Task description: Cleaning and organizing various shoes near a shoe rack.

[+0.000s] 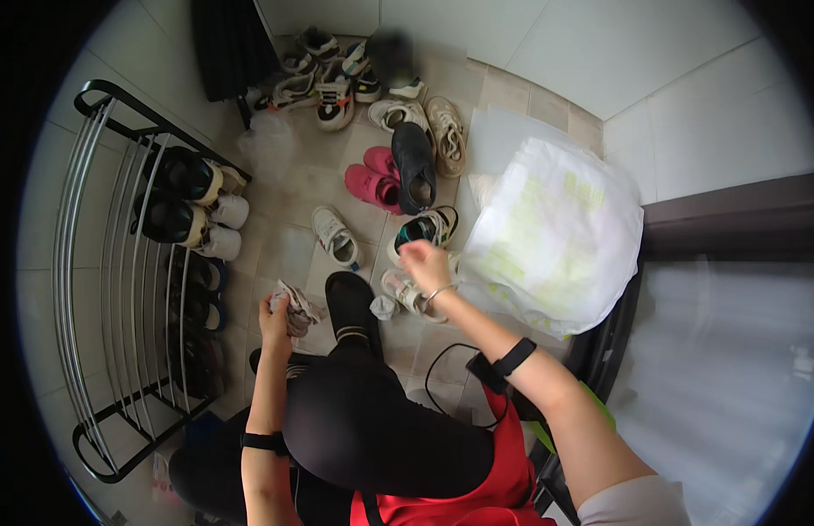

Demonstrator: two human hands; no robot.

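My left hand is closed on a crumpled light cloth or paper, left of my black shoe. My right hand hovers at or over a white and black sneaker with a green inside; whether it touches the shoe or holds anything I cannot tell. Just below that hand lies a white and pink shoe, with a small crumpled white piece beside it. A single white sneaker sits between my hands, farther forward. Pink shoes and a dark slip-on shoe are beyond.
On the left stands a metal shoe rack with black sneakers on it. More shoes crowd the far wall near a clear plastic bag. A large white plastic bag lies at the right, beside a dark door frame.
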